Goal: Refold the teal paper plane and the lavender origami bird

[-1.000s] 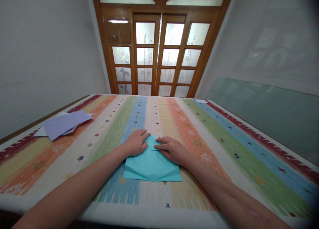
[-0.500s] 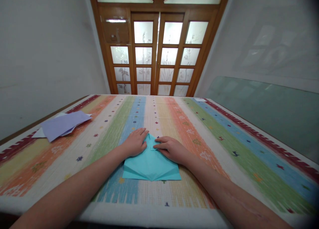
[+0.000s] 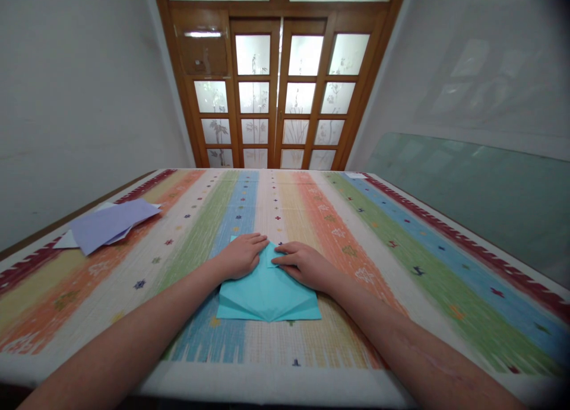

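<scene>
A partly folded turquoise paper (image 3: 267, 296) lies flat on the striped tablecloth (image 3: 392, 237) near the table's front edge. My left hand (image 3: 240, 256) rests palm down on the paper's upper left part, fingers together and pointing right. My right hand (image 3: 303, 265) presses on the upper right part, its fingertips on a small folded flap near the paper's top point. The two hands almost touch at the paper's tip. Both hands cover the upper corners of the paper.
A loose pile of lilac and white paper sheets (image 3: 109, 224) lies at the table's left edge. A wooden double door with frosted glass panes (image 3: 278, 98) stands behind the far end. A green glass pane (image 3: 481, 196) leans along the right wall.
Both hands have stayed on the turquoise paper, with only slight finger shifts at its tip. The view has tilted a little, so everything sits slightly lower and to the left.
</scene>
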{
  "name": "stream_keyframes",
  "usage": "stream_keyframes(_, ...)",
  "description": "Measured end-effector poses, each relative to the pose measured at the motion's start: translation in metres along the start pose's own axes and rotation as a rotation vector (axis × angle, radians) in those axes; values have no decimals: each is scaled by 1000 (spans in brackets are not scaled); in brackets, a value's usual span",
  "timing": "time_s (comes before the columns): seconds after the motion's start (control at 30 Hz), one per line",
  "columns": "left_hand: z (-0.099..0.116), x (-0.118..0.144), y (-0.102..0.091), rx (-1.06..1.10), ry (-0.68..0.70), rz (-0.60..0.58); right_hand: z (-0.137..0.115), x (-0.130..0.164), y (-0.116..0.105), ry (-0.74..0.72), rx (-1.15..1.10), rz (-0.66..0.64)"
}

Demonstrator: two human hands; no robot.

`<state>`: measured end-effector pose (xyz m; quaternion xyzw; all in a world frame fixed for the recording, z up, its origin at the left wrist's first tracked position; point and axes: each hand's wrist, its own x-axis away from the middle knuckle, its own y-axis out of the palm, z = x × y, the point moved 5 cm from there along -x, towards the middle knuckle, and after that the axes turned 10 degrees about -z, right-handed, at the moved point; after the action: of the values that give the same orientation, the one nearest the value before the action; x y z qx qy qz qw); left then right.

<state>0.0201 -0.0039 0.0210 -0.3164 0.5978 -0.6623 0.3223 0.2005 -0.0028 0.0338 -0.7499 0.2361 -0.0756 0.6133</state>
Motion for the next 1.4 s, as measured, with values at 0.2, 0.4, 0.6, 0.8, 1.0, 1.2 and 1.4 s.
stream_keyframes(0.2, -1, 0, 1, 10, -4, -2, -2, 0, -2, -8, -13, 11)
stream_keyframes(0.4, -1, -1, -2, 22, 5, 11, -4, 1, -3, -7, -12, 5)
stream_keyframes(0.6, 3, -1, -8, 37, -22, 26, -6, 0, -5, -22, -2, -27)
stream_keyframes(0.8, 7, -1, -11, 62, -34, 57, -4, -2, -3, 12, -16, -6)
stream_keyframes(1.0, 4, -2, -8, 64, -37, 69, -11, -6, -4, 45, -15, 3)
stream_keyframes(1.2, 4, 0, -8, 64, -47, 79, -10, -5, -7, 183, -7, -55)
stream_keyframes(1.4, 3, 0, -6, 77, -53, 73, -3, 4, -20, 335, -6, -140)
